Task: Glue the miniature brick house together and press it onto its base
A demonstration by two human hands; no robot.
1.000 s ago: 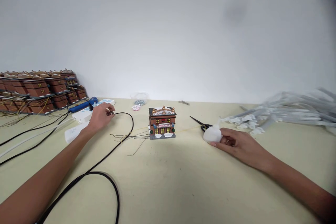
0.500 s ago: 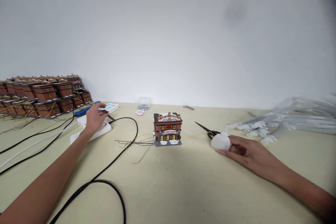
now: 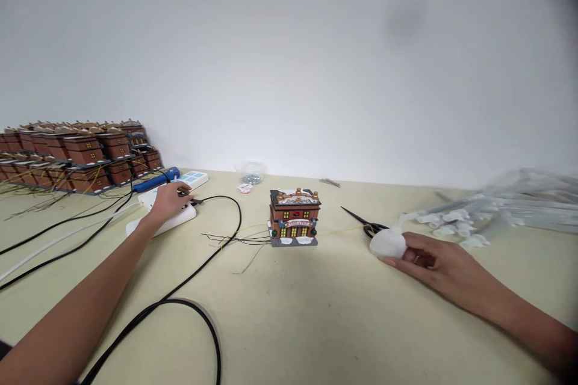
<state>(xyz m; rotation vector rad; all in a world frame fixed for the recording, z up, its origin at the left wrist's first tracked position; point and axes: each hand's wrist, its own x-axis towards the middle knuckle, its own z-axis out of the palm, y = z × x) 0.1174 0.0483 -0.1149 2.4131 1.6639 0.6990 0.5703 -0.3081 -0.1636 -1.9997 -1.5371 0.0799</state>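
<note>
We look down at a pale yellow table w/ a white wall behind it. Our L hand rests on a white plastic box, fingers curled & closed next to the end of a black cable. We can't tell if they're pinching the cable or a small dark plug just beside them. Right behind the hand sit a white power strip w/ pale blue panels & a blue-handled tool.

Our R hand lies low on the table, fingers wrapped around a white squeeze bottle, gripping it on its side w/ the thin nozzle angled up. The bottle is just beside black-handled scissors, blades pointing left.

Between the hands, a small brick theater model stands upright, thin dark wires fanning out from its L side. Far L, a stack of similar brick houses sits against the wall. At the back is a clear cup of screws. Far R, a heap of white plastic tubes is blurred.
</note>
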